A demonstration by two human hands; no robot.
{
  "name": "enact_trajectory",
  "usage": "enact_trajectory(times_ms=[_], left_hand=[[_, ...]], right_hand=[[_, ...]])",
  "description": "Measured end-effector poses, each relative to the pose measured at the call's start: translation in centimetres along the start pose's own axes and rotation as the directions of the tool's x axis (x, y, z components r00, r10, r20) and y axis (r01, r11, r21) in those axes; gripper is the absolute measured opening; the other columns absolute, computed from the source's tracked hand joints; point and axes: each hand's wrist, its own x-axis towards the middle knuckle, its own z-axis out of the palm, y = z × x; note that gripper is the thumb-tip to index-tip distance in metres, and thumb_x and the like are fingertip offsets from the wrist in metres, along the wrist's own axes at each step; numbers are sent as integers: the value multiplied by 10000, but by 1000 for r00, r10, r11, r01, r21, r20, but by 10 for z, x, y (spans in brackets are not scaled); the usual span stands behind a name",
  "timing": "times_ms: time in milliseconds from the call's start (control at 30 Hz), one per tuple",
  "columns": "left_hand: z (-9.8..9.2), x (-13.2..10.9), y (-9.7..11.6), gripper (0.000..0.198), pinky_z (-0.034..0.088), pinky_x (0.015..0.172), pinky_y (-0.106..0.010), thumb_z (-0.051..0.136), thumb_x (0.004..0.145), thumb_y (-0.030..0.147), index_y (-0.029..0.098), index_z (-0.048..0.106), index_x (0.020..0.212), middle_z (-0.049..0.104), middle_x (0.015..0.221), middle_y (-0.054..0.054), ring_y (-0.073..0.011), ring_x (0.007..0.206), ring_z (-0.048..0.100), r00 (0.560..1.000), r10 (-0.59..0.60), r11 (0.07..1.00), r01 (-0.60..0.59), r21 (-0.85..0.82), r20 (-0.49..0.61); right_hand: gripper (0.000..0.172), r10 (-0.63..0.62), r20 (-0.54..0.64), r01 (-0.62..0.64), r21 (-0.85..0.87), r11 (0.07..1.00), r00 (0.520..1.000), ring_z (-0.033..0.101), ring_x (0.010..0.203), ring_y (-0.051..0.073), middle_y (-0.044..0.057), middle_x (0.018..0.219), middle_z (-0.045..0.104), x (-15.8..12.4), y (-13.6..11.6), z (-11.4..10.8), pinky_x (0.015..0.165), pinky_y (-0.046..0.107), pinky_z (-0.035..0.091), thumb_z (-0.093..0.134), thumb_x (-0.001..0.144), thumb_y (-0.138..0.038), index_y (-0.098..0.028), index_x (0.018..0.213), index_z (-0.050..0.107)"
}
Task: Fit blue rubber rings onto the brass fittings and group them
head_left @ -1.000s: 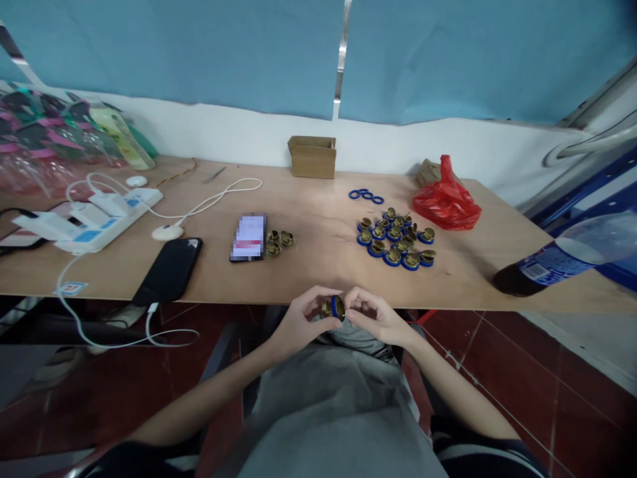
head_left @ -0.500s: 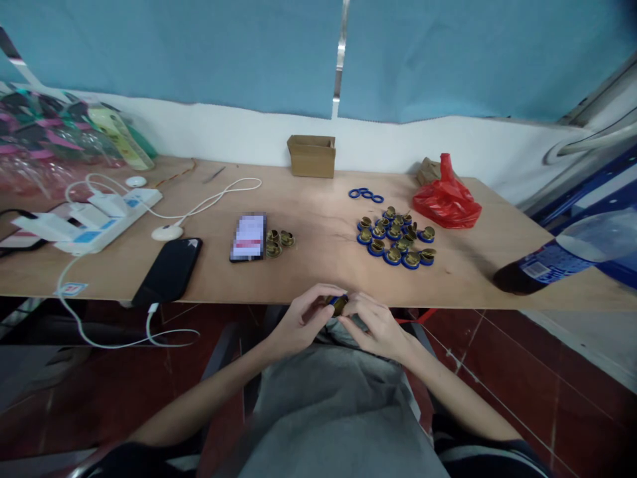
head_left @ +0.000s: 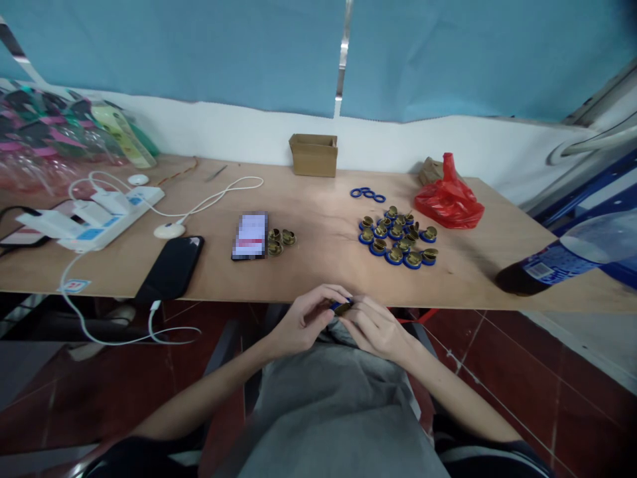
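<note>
Just in front of the table's near edge, both hands hold a small brass-coloured round fitting with a blue ring [head_left: 342, 307]. My left hand [head_left: 309, 320] pinches it from the left, thumb below and fingers over the top. My right hand [head_left: 377, 325] closes on its right side, so the fingers hide part of it. On the table to the right stand several like brass fittings with blue rings [head_left: 395, 255]. Loose blue rings [head_left: 367, 193] lie behind them. A few brass fittings without visible blue rings [head_left: 275, 247] sit beside a lit phone [head_left: 251, 236].
A dark phone [head_left: 172, 267] and a white power strip [head_left: 117, 219] with cables lie left. An open cardboard box [head_left: 314, 159] stands by the wall. To the right are a red plastic bag [head_left: 450, 202] and a tilted-looking cola bottle [head_left: 540, 269]. Spray bottles [head_left: 54, 146] crowd the far left.
The fitting has turned slightly between the fingers and shifted a little right. My right hand's fingers have moved slightly over it. Things on the table stay put.
</note>
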Motion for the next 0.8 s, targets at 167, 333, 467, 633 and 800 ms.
enact_trajectory(times_ms=[167, 333, 467, 633, 800], left_hand=[[3, -3, -4, 206, 474, 1080, -399, 500, 1009, 189, 194, 653, 1147, 662, 1233, -132, -238, 1212, 629, 999, -46, 999, 46, 15, -26], [6, -6, -8, 194, 474, 1090, -412, 504, 1006, 205, 193, 648, 1136, 660, 1266, -137, -241, 1230, 625, 995, -76, 997, 77, 22, -60], [7, -6, -11, 188, 472, 1095, -393, 512, 1006, 196, 200, 638, 1145, 657, 1274, -124, -226, 1236, 620, 994, -88, 996, 88, 1, -72], [6, -8, -18, 229, 485, 1080, -368, 537, 1005, 217, 208, 620, 1218, 659, 1267, -113, -223, 1250, 615, 986, -148, 988, 144, -59, -75], [6, -11, -20, 267, 514, 1037, -381, 553, 993, 254, 203, 650, 1237, 686, 1261, -118, -240, 1204, 644, 978, -208, 978, 207, -11, -28]], right_hand=[[134, 22, 49, -24, 38, 999, 999, 667, 856, 237, 102, 837, 692, -3, 7, 0, 807, 402, 603, 525, 995, -117, -161, 961, 648], [171, 24, 73, -32, 107, 994, 997, 660, 842, 225, 85, 858, 687, -2, 11, 2, 847, 418, 592, 494, 1007, -122, -178, 1021, 655], [135, 23, 68, -32, 136, 990, 997, 656, 835, 219, 76, 843, 672, -1, 12, 0, 849, 403, 583, 513, 1001, -118, -176, 1030, 632], [202, 200, 19, -198, 254, 947, 980, 637, 728, 170, 20, 804, 637, -7, 16, 1, 671, 287, 556, 627, 991, -296, -201, 1155, 557], [223, 324, -5, -306, 321, 896, 946, 535, 555, 107, -58, 671, 543, -11, 18, 6, 571, 222, 482, 677, 959, -385, -218, 1007, 537]])
